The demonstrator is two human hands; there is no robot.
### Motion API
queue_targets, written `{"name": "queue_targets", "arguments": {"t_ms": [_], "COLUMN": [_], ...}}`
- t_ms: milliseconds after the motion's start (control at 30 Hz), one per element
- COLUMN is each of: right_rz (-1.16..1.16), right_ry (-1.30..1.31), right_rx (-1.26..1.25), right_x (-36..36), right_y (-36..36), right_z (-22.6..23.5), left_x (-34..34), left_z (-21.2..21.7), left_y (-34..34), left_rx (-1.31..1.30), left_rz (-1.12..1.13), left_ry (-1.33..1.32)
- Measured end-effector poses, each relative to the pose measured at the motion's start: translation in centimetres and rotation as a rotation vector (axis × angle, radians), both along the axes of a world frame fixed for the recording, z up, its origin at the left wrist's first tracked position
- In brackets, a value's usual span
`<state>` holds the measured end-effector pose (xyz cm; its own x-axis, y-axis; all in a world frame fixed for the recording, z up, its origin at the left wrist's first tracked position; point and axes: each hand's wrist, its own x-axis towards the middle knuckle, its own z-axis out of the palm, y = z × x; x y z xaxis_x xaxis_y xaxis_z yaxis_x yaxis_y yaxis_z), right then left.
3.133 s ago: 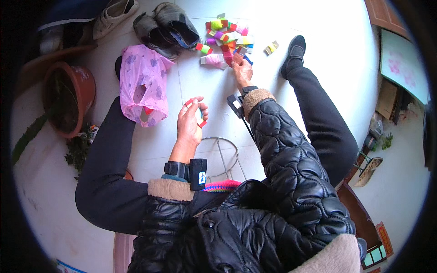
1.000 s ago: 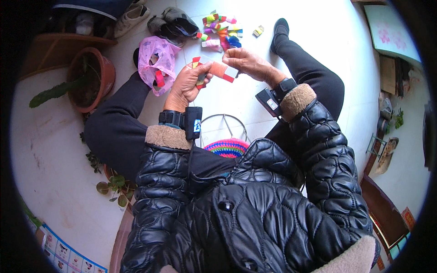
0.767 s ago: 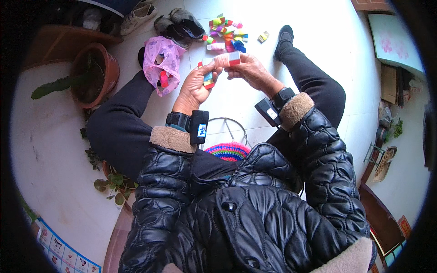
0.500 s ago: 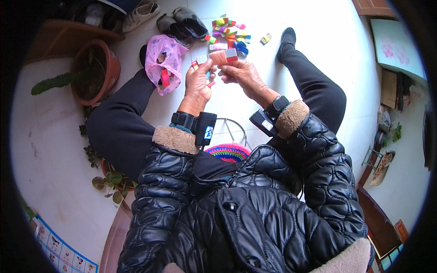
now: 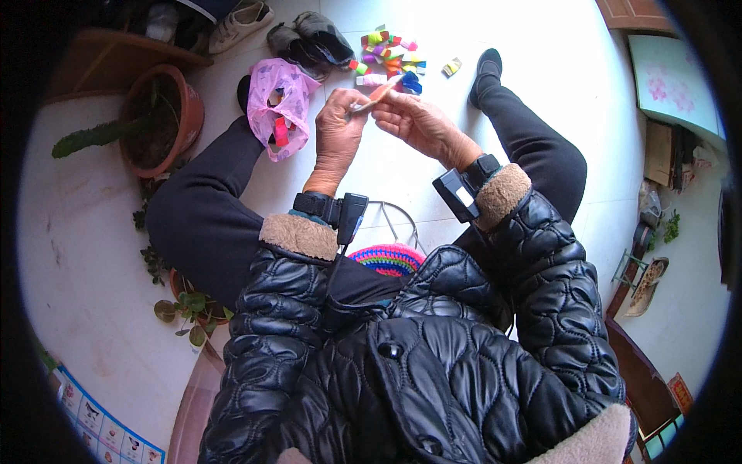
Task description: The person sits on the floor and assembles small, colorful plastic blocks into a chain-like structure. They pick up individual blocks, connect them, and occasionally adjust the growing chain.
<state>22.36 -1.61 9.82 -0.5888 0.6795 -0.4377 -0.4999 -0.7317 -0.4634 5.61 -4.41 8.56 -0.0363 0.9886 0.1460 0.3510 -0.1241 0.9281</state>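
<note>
A peach-coloured ribbon strip (image 5: 381, 92) is stretched between my two hands above the floor, tilted almost edge-on. My left hand (image 5: 340, 127) is closed on its left end, the back of the hand upward, so whatever else lies in the palm is hidden. At the other end my right hand (image 5: 421, 127) pinches the strip between thumb and fingers. Just beyond the hands is a pile of small colourful ribbon pieces (image 5: 379, 52), in red, yellow, green, purple and blue. A pink plastic bag (image 5: 280, 81) with more coloured pieces inside stands left of my left hand.
A lone yellow piece (image 5: 451, 67) lies right of the pile, near my right shoe (image 5: 488, 63). Dark shoes (image 5: 318, 40) sit behind the bag. Potted plants (image 5: 166, 127) line the left side. A striped knitted item (image 5: 386, 259) is between my legs.
My left hand has rolled over, hiding the small coloured pieces seen in it before. The strip has turned from flat to nearly edge-on, and my right hand has tilted with it.
</note>
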Motion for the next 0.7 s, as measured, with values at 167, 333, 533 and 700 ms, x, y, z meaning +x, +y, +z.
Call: {"name": "queue_targets", "arguments": {"t_ms": [167, 333, 533, 700], "right_rz": [-0.134, -0.002, 0.141, -0.01], "right_ry": [-0.208, -0.44, -0.604, -0.483], "right_rx": [-0.087, 0.194, 0.375, 0.302], "right_x": [0.2, -0.1, -0.4, -0.5], "right_y": [0.1, 0.2, 0.8, 0.5], "right_z": [-0.1, 0.7, 0.8, 0.5], "left_x": [-0.4, -0.4, -0.5, -1.5], "left_z": [0.6, 0.8, 0.8, 0.5], "left_y": [-0.4, -0.4, -0.3, -0.1], "left_rx": [-0.364, -0.261, -0.413, -0.601], "left_rz": [-0.088, -0.144, -0.098, 0.05], "left_ry": [-0.326, -0.081, -0.294, -1.182]}}
